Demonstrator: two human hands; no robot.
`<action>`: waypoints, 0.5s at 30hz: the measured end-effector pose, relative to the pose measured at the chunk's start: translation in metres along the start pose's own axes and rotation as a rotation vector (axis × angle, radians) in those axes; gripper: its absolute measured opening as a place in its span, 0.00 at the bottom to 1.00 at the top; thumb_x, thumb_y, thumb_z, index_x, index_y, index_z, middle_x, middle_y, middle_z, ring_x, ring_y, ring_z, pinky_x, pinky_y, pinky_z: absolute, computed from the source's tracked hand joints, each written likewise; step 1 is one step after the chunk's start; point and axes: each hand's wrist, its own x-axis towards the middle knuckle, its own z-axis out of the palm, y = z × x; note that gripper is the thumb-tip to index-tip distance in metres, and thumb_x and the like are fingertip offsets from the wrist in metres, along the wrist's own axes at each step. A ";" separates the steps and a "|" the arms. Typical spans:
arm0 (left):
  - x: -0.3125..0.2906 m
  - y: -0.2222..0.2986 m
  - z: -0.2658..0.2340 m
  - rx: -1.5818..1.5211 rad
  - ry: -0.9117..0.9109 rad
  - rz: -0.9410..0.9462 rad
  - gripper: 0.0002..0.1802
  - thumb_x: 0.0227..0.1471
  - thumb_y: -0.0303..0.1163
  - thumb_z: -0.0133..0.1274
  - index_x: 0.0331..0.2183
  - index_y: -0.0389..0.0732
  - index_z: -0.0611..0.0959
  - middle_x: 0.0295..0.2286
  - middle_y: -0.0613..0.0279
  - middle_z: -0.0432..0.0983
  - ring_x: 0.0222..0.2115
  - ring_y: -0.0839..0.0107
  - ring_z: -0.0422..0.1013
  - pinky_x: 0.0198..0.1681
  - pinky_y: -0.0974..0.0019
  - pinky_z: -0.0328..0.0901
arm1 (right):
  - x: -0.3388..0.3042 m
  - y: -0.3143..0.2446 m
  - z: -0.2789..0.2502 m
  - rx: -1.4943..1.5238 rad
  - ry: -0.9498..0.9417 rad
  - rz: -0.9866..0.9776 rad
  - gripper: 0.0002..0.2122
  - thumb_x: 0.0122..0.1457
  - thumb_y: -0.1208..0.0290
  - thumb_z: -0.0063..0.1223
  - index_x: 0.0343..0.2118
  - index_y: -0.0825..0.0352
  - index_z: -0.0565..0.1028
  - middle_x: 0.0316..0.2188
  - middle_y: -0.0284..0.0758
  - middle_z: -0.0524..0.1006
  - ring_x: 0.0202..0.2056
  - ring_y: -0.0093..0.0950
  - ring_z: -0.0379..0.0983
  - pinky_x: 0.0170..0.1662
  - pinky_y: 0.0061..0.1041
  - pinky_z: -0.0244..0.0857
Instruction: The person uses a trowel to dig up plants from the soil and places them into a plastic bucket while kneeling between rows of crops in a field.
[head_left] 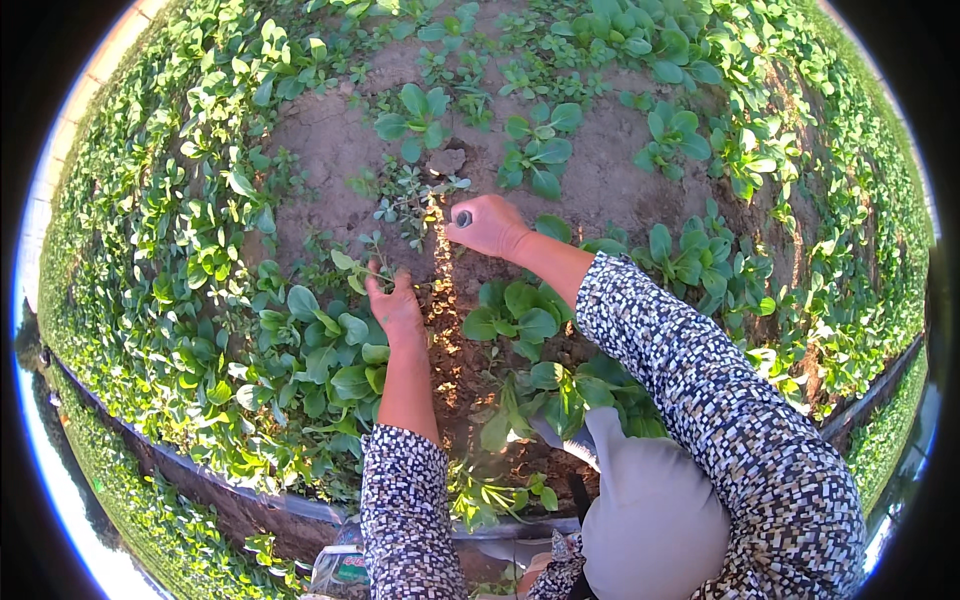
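Observation:
My right hand [487,226] is a closed fist around a tool handle [462,218]. Only the handle's round, dark end shows, and the rest of the tool is hidden. Just beyond the fist grows a low, grey-green weed [408,200] with small leaves. To the left and nearer, my left hand [396,305] has its thumb and fingers curled around a small leafy sprig [368,262], whose stems show between them. Broad-leaved green plants [322,350] crowd beside my left wrist. Another broad-leaved plant [518,318] stands below my right forearm.
Bare brown soil [330,140] lies between the plants, with a clod [447,160] beyond my hands. Dense greens [180,200] fill both sides. A low dark border [210,475] edges the bed nearby. My grey-covered knee [655,510] is at the lower right.

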 end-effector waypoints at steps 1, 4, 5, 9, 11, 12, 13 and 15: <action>0.001 -0.002 0.003 0.025 -0.038 0.059 0.32 0.50 0.23 0.52 0.56 0.38 0.62 0.47 0.54 0.67 0.45 0.68 0.65 0.49 0.66 0.60 | -0.003 0.007 -0.002 -0.026 -0.002 -0.029 0.12 0.44 0.54 0.55 0.24 0.57 0.78 0.25 0.39 0.77 0.30 0.41 0.74 0.35 0.35 0.67; 0.017 0.007 0.012 0.142 -0.080 0.175 0.40 0.45 0.27 0.59 0.58 0.35 0.58 0.50 0.51 0.65 0.47 0.65 0.64 0.53 0.64 0.57 | -0.014 0.016 -0.004 -0.040 0.031 -0.169 0.11 0.45 0.56 0.55 0.20 0.59 0.75 0.22 0.38 0.75 0.27 0.41 0.72 0.31 0.36 0.66; 0.033 0.004 0.005 0.210 -0.049 0.170 0.47 0.43 0.31 0.63 0.59 0.35 0.56 0.51 0.49 0.64 0.48 0.63 0.63 0.54 0.64 0.56 | -0.019 0.012 -0.002 -0.029 0.046 -0.233 0.11 0.46 0.56 0.55 0.19 0.59 0.73 0.21 0.38 0.75 0.27 0.41 0.72 0.30 0.36 0.65; 0.036 0.040 0.031 0.509 -0.217 0.302 0.55 0.39 0.41 0.66 0.62 0.43 0.51 0.54 0.46 0.62 0.53 0.58 0.62 0.55 0.59 0.57 | -0.050 0.022 -0.015 -0.074 0.063 -0.382 0.10 0.46 0.60 0.54 0.17 0.59 0.72 0.18 0.34 0.72 0.24 0.38 0.71 0.29 0.35 0.66; 0.030 0.060 0.036 0.943 -0.335 0.225 0.55 0.39 0.44 0.65 0.62 0.46 0.51 0.54 0.47 0.61 0.54 0.55 0.61 0.54 0.57 0.58 | -0.062 0.026 -0.022 -0.136 0.051 -0.411 0.09 0.45 0.61 0.54 0.16 0.60 0.72 0.18 0.33 0.71 0.23 0.37 0.71 0.27 0.34 0.66; 0.042 0.050 0.031 1.127 -0.391 0.266 0.49 0.40 0.46 0.63 0.60 0.47 0.56 0.52 0.49 0.64 0.52 0.51 0.63 0.51 0.53 0.61 | -0.067 0.026 -0.023 -0.144 0.045 -0.405 0.09 0.45 0.62 0.54 0.16 0.60 0.72 0.18 0.33 0.71 0.23 0.37 0.71 0.26 0.34 0.66; 0.038 0.044 0.029 1.133 -0.372 0.316 0.47 0.40 0.45 0.63 0.58 0.47 0.58 0.50 0.50 0.65 0.51 0.51 0.64 0.51 0.53 0.61 | -0.071 0.026 -0.023 -0.151 0.040 -0.399 0.09 0.45 0.62 0.54 0.16 0.59 0.71 0.18 0.33 0.71 0.22 0.37 0.71 0.26 0.34 0.66; 0.023 0.025 0.026 1.127 -0.355 0.419 0.41 0.40 0.43 0.62 0.55 0.45 0.63 0.46 0.51 0.68 0.48 0.50 0.65 0.49 0.53 0.62 | -0.080 0.030 -0.028 -0.149 0.090 -0.377 0.08 0.45 0.63 0.53 0.15 0.59 0.72 0.18 0.33 0.71 0.22 0.36 0.71 0.25 0.33 0.66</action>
